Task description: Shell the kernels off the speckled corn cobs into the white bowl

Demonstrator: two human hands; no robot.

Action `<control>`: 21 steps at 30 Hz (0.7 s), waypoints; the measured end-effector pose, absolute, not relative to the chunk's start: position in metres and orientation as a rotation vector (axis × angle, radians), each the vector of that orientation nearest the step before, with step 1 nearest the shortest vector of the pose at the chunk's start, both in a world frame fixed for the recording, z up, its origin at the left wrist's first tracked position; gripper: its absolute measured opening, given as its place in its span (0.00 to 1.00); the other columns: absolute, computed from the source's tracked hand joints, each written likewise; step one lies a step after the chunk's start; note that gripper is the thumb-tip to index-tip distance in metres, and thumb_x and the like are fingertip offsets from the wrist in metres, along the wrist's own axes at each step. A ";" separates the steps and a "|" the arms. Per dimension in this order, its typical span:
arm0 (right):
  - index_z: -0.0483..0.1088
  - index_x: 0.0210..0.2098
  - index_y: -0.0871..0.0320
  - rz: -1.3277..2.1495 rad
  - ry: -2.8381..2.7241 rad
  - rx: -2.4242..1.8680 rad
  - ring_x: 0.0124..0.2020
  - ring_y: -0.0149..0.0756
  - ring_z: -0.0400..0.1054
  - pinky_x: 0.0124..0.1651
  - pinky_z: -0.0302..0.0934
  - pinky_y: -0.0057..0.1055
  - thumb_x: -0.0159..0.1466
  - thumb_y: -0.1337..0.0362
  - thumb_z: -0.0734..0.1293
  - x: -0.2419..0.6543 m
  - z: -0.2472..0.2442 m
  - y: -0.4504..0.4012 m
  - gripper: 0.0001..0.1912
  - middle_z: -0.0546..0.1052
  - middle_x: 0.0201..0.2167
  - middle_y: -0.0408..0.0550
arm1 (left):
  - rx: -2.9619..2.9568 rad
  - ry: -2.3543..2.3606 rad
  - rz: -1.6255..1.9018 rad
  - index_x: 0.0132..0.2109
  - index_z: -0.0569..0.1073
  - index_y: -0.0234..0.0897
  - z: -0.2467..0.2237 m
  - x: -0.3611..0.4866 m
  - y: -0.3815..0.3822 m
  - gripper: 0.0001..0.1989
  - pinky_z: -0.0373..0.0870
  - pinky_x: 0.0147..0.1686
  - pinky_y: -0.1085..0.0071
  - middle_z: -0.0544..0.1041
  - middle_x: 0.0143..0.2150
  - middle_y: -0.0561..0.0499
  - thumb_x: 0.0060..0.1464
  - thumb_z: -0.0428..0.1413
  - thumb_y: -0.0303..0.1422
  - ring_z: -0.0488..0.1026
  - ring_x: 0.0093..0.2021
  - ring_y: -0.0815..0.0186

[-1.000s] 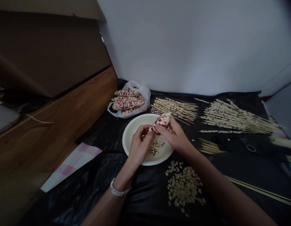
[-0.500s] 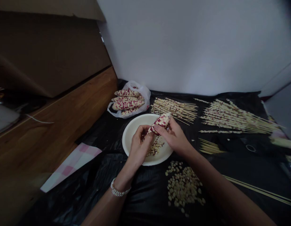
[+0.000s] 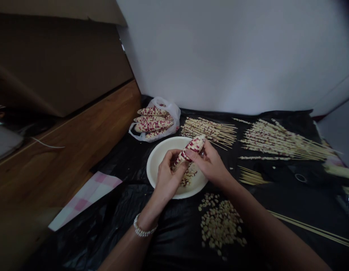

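Note:
A speckled red-and-cream corn cob (image 3: 193,147) is held tilted above a white bowl (image 3: 154,162), its upper end toward the right. My left hand (image 3: 169,174) is closed round the cob's lower left end, thumb against its near side. Round the upper right part, my right hand (image 3: 208,161) grips the cob with its thumb lying on top. Loose kernels (image 3: 188,177) lie in the bowl below. Part of the bowl and the undersides of the fingers are hidden by the hands.
Behind the bowl, a plastic bag (image 3: 174,113) holds several cobs. Skewered kernels lie in a middle bundle (image 3: 205,130) and a right bundle (image 3: 270,141). Bare sticks (image 3: 250,175) are at the right. A kernel pile (image 3: 221,224) sits in front, a checked cloth (image 3: 86,197) at left.
My left thumb has shifted slightly down and right along the cob, and more of the cob's lower end shows. My right hand stays nearly where it was.

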State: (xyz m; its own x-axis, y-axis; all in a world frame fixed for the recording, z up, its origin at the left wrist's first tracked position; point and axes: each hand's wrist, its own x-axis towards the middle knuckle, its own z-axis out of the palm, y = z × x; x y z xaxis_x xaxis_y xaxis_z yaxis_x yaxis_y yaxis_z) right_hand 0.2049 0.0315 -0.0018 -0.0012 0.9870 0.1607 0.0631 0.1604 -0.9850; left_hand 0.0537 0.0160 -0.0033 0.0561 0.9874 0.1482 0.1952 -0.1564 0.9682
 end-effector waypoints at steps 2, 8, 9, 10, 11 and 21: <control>0.66 0.43 0.53 1.032 -1.330 -1.155 0.43 0.42 0.75 0.50 0.69 0.41 0.62 0.51 0.71 0.205 -0.002 0.032 0.17 0.79 0.41 0.47 | 1.559 1.270 1.207 0.47 0.74 0.37 -0.004 0.055 0.016 0.12 0.73 0.47 0.64 0.81 0.45 0.47 0.58 0.59 0.36 0.78 0.44 0.60; 0.66 0.42 0.53 0.927 -1.374 -1.252 0.40 0.42 0.75 0.46 0.69 0.39 0.61 0.49 0.72 0.205 -0.003 0.031 0.19 0.80 0.40 0.47 | 1.954 1.432 1.269 0.50 0.74 0.37 -0.010 0.055 0.013 0.10 0.73 0.50 0.60 0.81 0.47 0.44 0.62 0.56 0.33 0.78 0.48 0.57; 0.66 0.42 0.53 0.911 -1.383 -1.261 0.39 0.43 0.75 0.45 0.69 0.39 0.61 0.49 0.71 0.204 -0.002 0.030 0.19 0.80 0.39 0.48 | 2.010 1.461 1.260 0.50 0.74 0.37 -0.011 0.055 0.013 0.10 0.73 0.49 0.60 0.81 0.46 0.44 0.62 0.56 0.32 0.79 0.46 0.57; 0.66 0.42 0.53 0.891 -1.390 -1.272 0.39 0.43 0.75 0.44 0.68 0.39 0.61 0.49 0.71 0.203 -0.001 0.028 0.18 0.80 0.39 0.48 | 2.053 1.486 1.249 0.50 0.73 0.38 -0.013 0.055 0.013 0.10 0.74 0.47 0.61 0.81 0.46 0.44 0.62 0.55 0.31 0.79 0.45 0.58; 0.66 0.41 0.52 0.868 -1.396 -1.290 0.38 0.43 0.74 0.43 0.68 0.39 0.60 0.49 0.71 0.202 0.001 0.027 0.18 0.80 0.38 0.48 | 2.087 1.510 1.237 0.50 0.73 0.38 -0.014 0.055 0.013 0.10 0.74 0.46 0.61 0.81 0.45 0.44 0.62 0.55 0.31 0.79 0.43 0.58; 0.65 0.37 0.52 0.773 -1.378 -1.417 0.36 0.44 0.73 0.42 0.66 0.40 0.60 0.48 0.70 0.200 -0.001 0.027 0.17 0.79 0.35 0.49 | 2.142 1.563 1.165 0.48 0.77 0.37 -0.020 0.058 0.017 0.09 0.73 0.41 0.65 0.83 0.40 0.45 0.63 0.55 0.29 0.80 0.38 0.59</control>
State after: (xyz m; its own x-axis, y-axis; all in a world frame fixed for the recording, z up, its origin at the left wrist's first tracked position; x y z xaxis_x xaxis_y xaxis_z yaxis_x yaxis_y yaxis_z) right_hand 0.2000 0.0267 -0.0005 0.1559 0.9707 0.1827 0.3503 0.1186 -0.9291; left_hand 0.0577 0.0175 -0.0195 0.1076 0.8842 0.4545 0.6884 -0.3962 0.6076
